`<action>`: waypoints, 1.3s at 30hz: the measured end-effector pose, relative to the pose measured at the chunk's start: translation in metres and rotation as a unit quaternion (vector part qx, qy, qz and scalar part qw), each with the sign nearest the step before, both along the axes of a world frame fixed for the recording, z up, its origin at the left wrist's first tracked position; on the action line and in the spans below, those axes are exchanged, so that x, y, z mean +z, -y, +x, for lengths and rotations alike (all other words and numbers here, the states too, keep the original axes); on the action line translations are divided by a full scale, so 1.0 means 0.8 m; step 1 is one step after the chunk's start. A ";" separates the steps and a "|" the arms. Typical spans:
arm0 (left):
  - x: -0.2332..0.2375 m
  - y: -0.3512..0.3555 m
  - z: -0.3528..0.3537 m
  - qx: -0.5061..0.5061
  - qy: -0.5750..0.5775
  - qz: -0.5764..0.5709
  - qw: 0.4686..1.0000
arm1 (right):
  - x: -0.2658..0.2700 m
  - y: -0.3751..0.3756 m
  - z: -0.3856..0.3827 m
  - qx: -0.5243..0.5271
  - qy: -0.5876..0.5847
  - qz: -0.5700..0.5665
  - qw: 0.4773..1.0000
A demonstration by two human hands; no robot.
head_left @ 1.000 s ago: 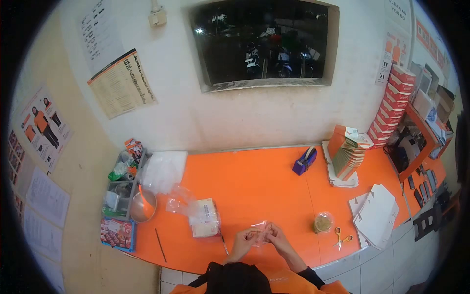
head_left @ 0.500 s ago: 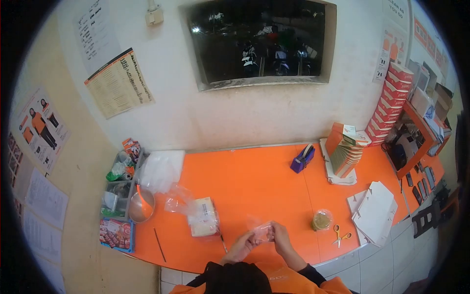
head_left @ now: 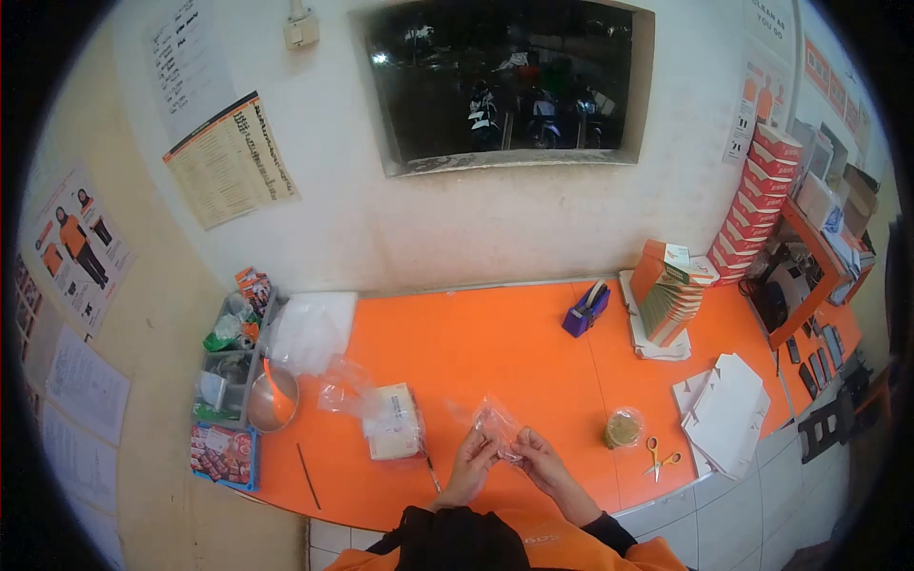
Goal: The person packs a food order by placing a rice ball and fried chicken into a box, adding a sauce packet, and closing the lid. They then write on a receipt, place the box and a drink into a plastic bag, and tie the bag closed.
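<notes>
Between both hands is a clear plastic bag (head_left: 496,419), held up over the front of the orange table (head_left: 495,343). My left hand (head_left: 472,466) has its fingers closed on the bag's left side. On the lower right side of the bag, my right hand (head_left: 542,462) pinches the plastic. Whether anything lies inside the bag is hard to make out. Just left of my left hand lies a paper-wrapped pack (head_left: 394,422) in clear plastic. A small clear bag or tub with greenish-brown contents (head_left: 624,428) and yellow-handled scissors (head_left: 657,459) lie to the right.
A steel bowl (head_left: 265,411) with an orange spoon stands by grey bins (head_left: 221,376) on the left. A purple tape dispenser (head_left: 586,309), stacked orange cartons (head_left: 667,290), flat white cardboard (head_left: 728,419) and tall red-white boxes (head_left: 755,205) are at the right.
The plastic bag has been raised and now stands upright, opened out above the fingers. My left hand has turned more upright, and my right hand has moved slightly down with its pinch.
</notes>
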State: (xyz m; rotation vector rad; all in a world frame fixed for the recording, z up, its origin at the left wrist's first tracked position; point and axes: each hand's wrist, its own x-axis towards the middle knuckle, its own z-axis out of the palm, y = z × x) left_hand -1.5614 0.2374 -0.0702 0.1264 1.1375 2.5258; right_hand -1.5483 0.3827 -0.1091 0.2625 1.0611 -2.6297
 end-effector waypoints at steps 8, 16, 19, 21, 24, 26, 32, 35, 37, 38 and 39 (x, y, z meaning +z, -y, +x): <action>-0.043 -0.006 0.010 0.027 -0.127 -0.203 0.971 | -0.026 0.004 -0.013 -0.149 -0.097 0.302 0.937; -0.057 -0.003 -0.003 0.115 -0.244 -0.329 0.905 | -0.013 0.045 -0.002 -0.093 -0.130 0.390 0.907; -0.032 0.011 -0.011 0.153 -0.267 -0.466 0.830 | 0.015 0.051 0.012 -0.042 -0.128 0.391 0.911; -0.027 0.015 -0.004 0.176 -0.260 -0.444 0.839 | 0.006 0.036 0.009 -0.047 -0.180 0.466 0.865; -0.027 0.013 0.002 0.190 -0.285 -0.454 0.823 | 0.016 0.018 -0.006 -0.036 -0.128 0.473 0.871; -0.026 0.013 0.005 0.205 -0.328 -0.469 0.794 | 0.006 0.021 -0.014 -0.082 -0.177 0.498 0.845; -0.014 0.011 0.010 0.206 -0.391 -0.503 0.743 | 0.005 0.027 -0.022 -0.037 -0.048 0.264 0.963; -0.006 0.015 0.010 0.169 -0.352 -0.494 0.777 | 0.011 0.031 -0.017 0.015 -0.099 0.177 0.979; -0.009 0.013 0.012 0.147 -0.338 -0.456 0.810 | 0.017 0.032 -0.011 0.039 -0.123 0.183 0.975; -0.016 0.014 0.012 0.145 -0.320 -0.434 0.829 | 0.018 0.033 -0.009 0.047 -0.108 0.184 0.976; -0.022 0.014 0.014 0.142 -0.302 -0.412 0.848 | 0.019 0.033 -0.007 0.053 -0.092 0.185 0.977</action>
